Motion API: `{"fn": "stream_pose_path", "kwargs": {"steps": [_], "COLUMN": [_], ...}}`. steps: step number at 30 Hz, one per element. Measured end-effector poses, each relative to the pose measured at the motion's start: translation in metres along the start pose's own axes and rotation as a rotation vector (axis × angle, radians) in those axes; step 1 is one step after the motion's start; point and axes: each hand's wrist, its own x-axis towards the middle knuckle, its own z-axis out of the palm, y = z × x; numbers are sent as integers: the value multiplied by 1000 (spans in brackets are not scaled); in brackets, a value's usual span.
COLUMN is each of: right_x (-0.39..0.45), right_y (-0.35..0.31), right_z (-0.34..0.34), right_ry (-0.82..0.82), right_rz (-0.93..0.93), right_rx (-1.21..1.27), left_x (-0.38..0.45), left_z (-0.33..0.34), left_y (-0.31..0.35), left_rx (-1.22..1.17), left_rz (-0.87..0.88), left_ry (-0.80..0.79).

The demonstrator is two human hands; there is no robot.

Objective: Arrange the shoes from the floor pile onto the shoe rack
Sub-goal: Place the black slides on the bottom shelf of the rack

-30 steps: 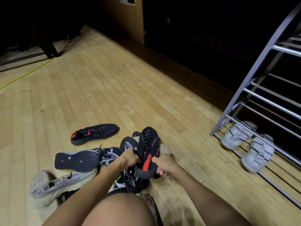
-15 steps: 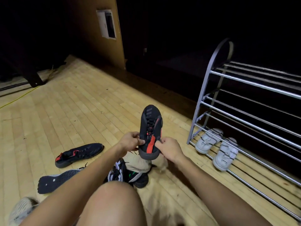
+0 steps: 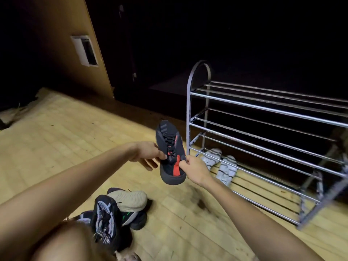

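Observation:
A black shoe with a red stripe (image 3: 170, 147) hangs in the air, toe pointing away, just left of the metal shoe rack (image 3: 263, 127). My left hand (image 3: 146, 154) pinches its left collar with thumb and forefinger, the other fingers spread. My right hand (image 3: 194, 168) grips the right side of its heel. A pair of white shoes (image 3: 219, 162) rests on the rack's lowest tier at the left end. On the floor below my arms lies the pile: a black and grey patterned shoe (image 3: 105, 221) and a beige-soled shoe (image 3: 130, 201).
The wooden floor (image 3: 66, 140) stretches left and ahead. A brown wall panel with a white vent (image 3: 84, 50) stands at the back left. Beyond the rack everything is dark. My bare knee (image 3: 62, 243) fills the bottom left corner.
Both hands have lifted the black and red shoe up from the pile and carried it right toward the rack. My view has swung right, so more of the rack shows.

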Motion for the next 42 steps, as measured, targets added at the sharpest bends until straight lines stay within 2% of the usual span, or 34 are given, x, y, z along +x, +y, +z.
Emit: {"fn": "stream_pose_path", "kwargs": {"steps": [5,8,14,21,30,42], "right_x": [-15,-27,-55,-66,-57,-24], "right_y": [43,76,145,210,298,389], "right_z": [-24,-36,-38,-48,-79,-94], "right_ry": [-6,-27,-81,-59,119,271], "right_rz": [70,130,280,439,641,757], "right_rx": [-4,-66,-31,-14,39,50], "left_x": [28,48,85,125,179,252], "left_z": [54,94,169,234,322,390], "left_y": [25,24,19,22,63,104], "left_rx": [-5,-65,-116,-316,-624,-648], "left_rz": [-25,-37,-81,-84,-2,-6], "left_ry": [-25,-83,-202,-223,-130,-139]}}
